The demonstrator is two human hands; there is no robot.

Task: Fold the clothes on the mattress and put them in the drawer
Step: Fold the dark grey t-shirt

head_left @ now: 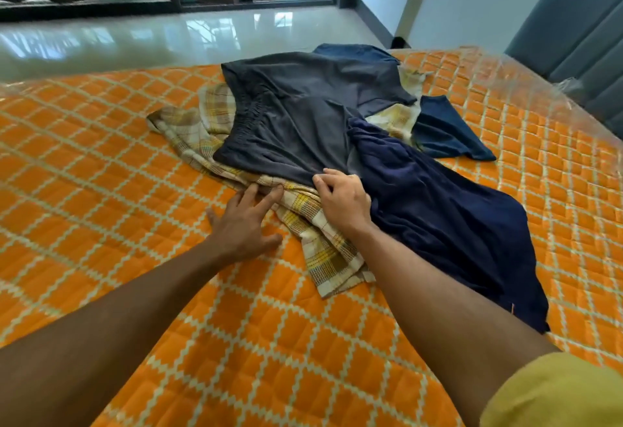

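A pile of clothes is seen on the orange quilted mattress [101, 163]; all positions below are given relative to the grey garment [303, 116] with the gathered waistband, which lies on top of the pile. Beneath it, and protruding on its left and near sides, a yellow-and-brown checked cloth [323, 251] is spread on the mattress. Against its right side a dark navy garment [438, 224] is draped, extending toward the near right edge of the mattress. Beyond its far right corner a blue garment [445, 130] is partly visible, with more blue fabric at its far edge. The left hand [242, 224] is laid just near of the grey garment's near hem, fingers extended and spread, fingertips touching the checked cloth, palm on the mattress; nothing is gripped by it. The right hand [344, 200] is placed at the grey garment's near hem, where it meets the navy garment, fingers curled onto the grey fabric; whether the fabric is actually pinched cannot be told. A yellow sleeve [556, 393] is visible on the right arm. No drawer is in view.
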